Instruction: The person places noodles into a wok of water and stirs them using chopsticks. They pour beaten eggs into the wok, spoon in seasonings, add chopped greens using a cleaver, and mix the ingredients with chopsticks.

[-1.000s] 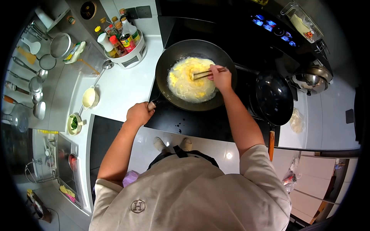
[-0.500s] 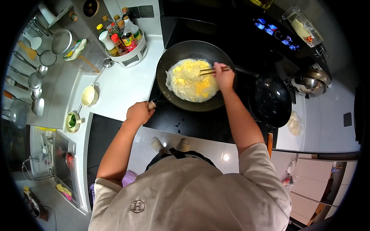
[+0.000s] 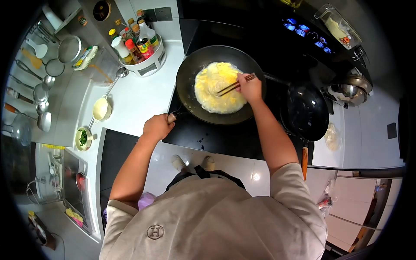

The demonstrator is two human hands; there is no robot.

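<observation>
So I'm standing in this kitchen and the big dark pan (image 3: 187, 82) is sitting on the black stove (image 3: 212, 141) with a loose round of yellow and white stuff (image 3: 210, 100) in the middle (looks like egg to me, some of it pretty runny). The cook's left hand (image 3: 158, 127) is closed around the pan's short handle (image 3: 172, 118). Right hand (image 3: 250, 88) has a pair of chopsticks (image 3: 230, 88) pinched in the fingers, over the right side of the pan, tips down in the mix.

Just right of that there's a second, shiny black pan (image 3: 307, 108) with a wooden handle (image 3: 305, 158) pointing back toward the cook. Over on the left counter, a little pale bowl (image 3: 89, 142) has chopped greens (image 3: 83, 137) in it, and near it sits a cream-coloured bowl (image 3: 102, 110), with a long metal spoon (image 3: 123, 72) running up to it. Further back, a round white rack (image 3: 151, 68) is packed with bottles (image 3: 144, 45). Up top right, a clear tub (image 3: 352, 34) holds something pale.
</observation>
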